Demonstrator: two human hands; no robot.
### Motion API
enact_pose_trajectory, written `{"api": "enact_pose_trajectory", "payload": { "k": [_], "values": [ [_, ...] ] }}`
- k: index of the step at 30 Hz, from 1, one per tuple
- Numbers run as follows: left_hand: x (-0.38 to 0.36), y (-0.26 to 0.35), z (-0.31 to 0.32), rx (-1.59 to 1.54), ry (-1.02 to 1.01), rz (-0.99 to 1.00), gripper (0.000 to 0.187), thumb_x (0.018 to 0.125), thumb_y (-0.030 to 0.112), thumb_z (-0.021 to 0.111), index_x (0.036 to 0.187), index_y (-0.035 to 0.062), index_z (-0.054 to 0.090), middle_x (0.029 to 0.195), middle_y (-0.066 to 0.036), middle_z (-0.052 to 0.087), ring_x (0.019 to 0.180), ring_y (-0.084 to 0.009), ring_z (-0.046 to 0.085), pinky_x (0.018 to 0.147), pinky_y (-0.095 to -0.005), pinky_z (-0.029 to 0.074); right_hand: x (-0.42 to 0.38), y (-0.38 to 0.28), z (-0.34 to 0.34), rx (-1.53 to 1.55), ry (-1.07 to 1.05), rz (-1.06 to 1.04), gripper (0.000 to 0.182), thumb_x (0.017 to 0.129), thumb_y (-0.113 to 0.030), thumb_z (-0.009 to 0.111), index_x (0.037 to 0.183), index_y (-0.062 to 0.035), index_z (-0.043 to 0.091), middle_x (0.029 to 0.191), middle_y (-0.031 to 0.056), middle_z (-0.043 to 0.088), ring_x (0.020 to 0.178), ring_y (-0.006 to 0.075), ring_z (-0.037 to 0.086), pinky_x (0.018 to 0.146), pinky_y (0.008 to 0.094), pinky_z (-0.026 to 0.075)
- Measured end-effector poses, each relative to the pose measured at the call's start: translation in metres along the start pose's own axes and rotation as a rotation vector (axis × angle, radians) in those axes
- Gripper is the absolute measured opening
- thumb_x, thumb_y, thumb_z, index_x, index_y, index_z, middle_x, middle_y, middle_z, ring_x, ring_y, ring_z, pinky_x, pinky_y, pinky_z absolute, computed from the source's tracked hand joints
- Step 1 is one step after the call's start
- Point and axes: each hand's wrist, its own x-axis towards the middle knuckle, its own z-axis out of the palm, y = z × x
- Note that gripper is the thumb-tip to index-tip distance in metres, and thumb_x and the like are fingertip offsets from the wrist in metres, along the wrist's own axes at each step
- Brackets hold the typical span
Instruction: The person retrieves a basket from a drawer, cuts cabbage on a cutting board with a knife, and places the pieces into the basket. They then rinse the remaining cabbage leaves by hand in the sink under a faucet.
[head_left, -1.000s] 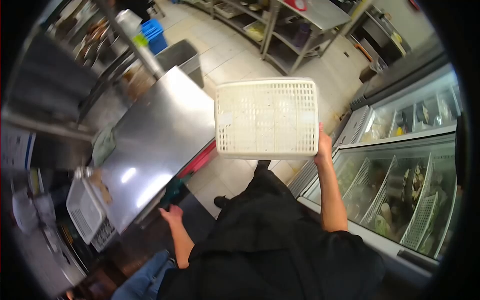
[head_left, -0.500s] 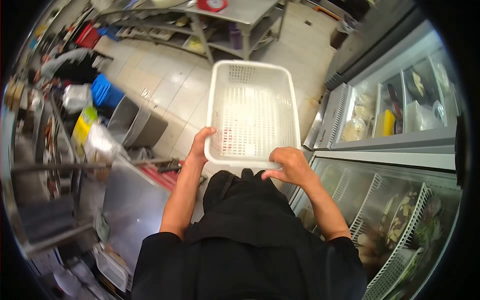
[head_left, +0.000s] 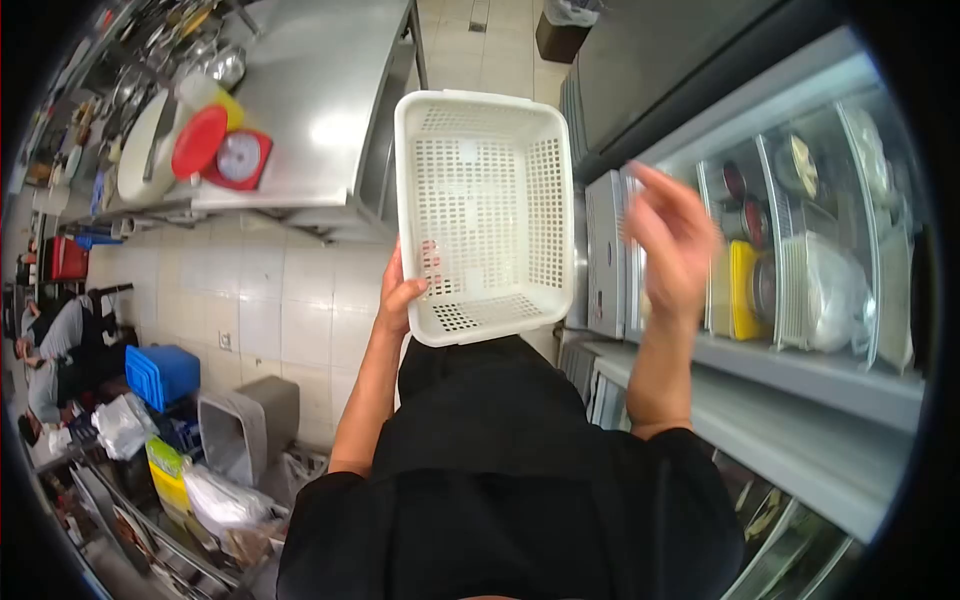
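Note:
My left hand (head_left: 398, 295) grips the left side of a white perforated plastic basket (head_left: 480, 215), its thumb over the rim. Nothing lies inside the basket, and red shows through its lower left holes. Off to the basket's right, my right hand (head_left: 672, 235) is raised in front of the refrigerator shelves (head_left: 800, 350), blurred, with fingers apart and nothing in it. Behind it on the shelves are a yellow item (head_left: 743, 290) and a clear plastic bag (head_left: 835, 290).
A steel table (head_left: 310, 90) at upper left bears a red scale (head_left: 240, 160). At lower left are a grey bin (head_left: 270, 420), a blue container (head_left: 163, 375) and plastic bags. Another person (head_left: 60, 340) is at the far left. A dark bin (head_left: 562, 40) stands at the top.
My right hand has let go of the basket rim and moved up and right toward the refrigerator. The view has turned, bringing the steel table and scale closer. My left hand still holds the basket.

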Motion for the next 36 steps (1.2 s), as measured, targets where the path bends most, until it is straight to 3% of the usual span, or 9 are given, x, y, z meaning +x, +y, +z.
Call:
{"api": "enact_pose_trajectory", "payload": {
  "k": [1,3,5,9,21,26,29,33,36],
  "values": [
    [0.035,0.012,0.0,0.005,-0.01,-0.017,0.092,0.063,0.029,0.065,0.14,-0.0012,0.026,0.129,-0.016,0.046,0.118,-0.0249,0.046,0.1,-0.036,0.038,0.004,-0.035,0.01,0.139,0.103,-0.031,0.021,0.083,-0.011,0.063,0.101,0.0001,0.063,0.085,0.0039,0.06,0.073,0.0092,0.055,0.065,0.0197,0.042],
    [0.093,0.036,0.006,0.009,-0.036,-0.016,0.092,0.062,0.029,0.065,0.14,-0.0004,0.026,0.129,-0.016,0.046,0.118,-0.0253,0.046,0.099,-0.0366,0.038,0.062,-0.065,-0.004,1.153,-0.774,-0.068,0.009,0.084,-0.008,0.063,0.093,-0.0054,0.062,0.069,0.0115,0.059,0.048,0.0188,0.051,0.041,0.0273,0.036],
    [0.149,0.045,0.003,0.028,-0.004,0.003,0.087,0.065,0.032,0.067,0.136,-0.0024,0.031,0.124,-0.016,0.049,0.112,-0.0267,0.051,0.094,-0.0397,0.043,0.106,-0.084,0.031,0.884,-0.528,-0.876,0.026,0.076,-0.005,0.071,0.099,-0.0044,0.058,0.053,0.0061,0.053,0.037,0.0093,0.043,0.034,0.0231,0.029],
    [0.262,0.064,-0.001,-0.014,0.016,-0.134,0.091,0.063,0.032,0.07,0.137,-0.0008,0.029,0.128,-0.018,0.046,0.109,-0.028,0.053,0.09,-0.0399,0.046,0.201,-0.073,0.021,0.688,-0.608,-0.742,0.037,0.082,-0.026,0.07,0.113,-0.0155,0.052,0.056,0.0022,0.051,0.036,0.0063,0.032,0.037,0.0219,0.017],
    [0.559,0.059,0.019,-0.026,0.138,-0.128,0.079,0.068,0.029,0.061,0.135,-0.0028,0.034,0.12,-0.02,0.051,0.106,-0.0334,0.053,0.089,-0.0442,0.045,0.548,0.023,-0.04,0.744,-0.762,-0.955,0.027,0.088,-0.017,0.061,0.113,-0.023,0.054,0.053,0.0028,0.048,0.038,0.006,0.031,0.038,0.0224,0.017],
    [0.676,0.063,-0.006,-0.079,0.202,-0.141,0.073,0.072,0.028,0.058,0.134,-0.002,0.035,0.117,-0.02,0.053,0.105,-0.0338,0.054,0.086,-0.046,0.047,0.667,0.053,-0.056,0.565,-0.848,-1.048,0.022,0.083,-0.012,0.065,0.101,-0.0031,0.057,0.049,0.0084,0.05,0.032,0.0098,0.034,0.033,0.0251,0.024],
    [0.775,0.063,-0.005,-0.177,0.19,-0.182,0.064,0.075,0.027,0.055,0.131,-0.001,0.041,0.117,-0.019,0.055,0.103,-0.0346,0.055,0.082,-0.0481,0.049,0.74,0.132,-0.084,0.831,-0.752,-0.875,0.033,0.087,-0.023,0.065,0.114,-0.0069,0.057,0.064,0.0075,0.054,0.047,0.015,0.046,0.041,0.0273,0.031],
    [0.921,0.094,0.017,-0.063,0.342,-0.317,0.078,0.07,0.035,0.053,0.138,0.0035,0.03,0.12,-0.018,0.05,0.105,-0.0341,0.053,0.084,-0.0472,0.046,0.831,0.256,-0.097,0.001,-0.196,-0.033,0.038,0.087,-0.015,0.062,0.121,0.001,0.053,0.082,0.0044,0.059,0.071,0.0088,0.053,0.062,0.0229,0.042],
    [1.061,0.093,-0.011,-0.134,0.148,-0.303,0.079,0.07,0.032,0.054,0.139,0.0038,0.029,0.121,-0.018,0.049,0.107,-0.0337,0.052,0.086,-0.0469,0.045,0.894,0.393,-0.108,-0.557,-0.068,0.19,0.044,0.089,-0.032,0.061,0.118,0.001,0.055,0.091,0.0101,0.062,0.082,0.0175,0.059,0.073,0.0289,0.047]
  ]
}}
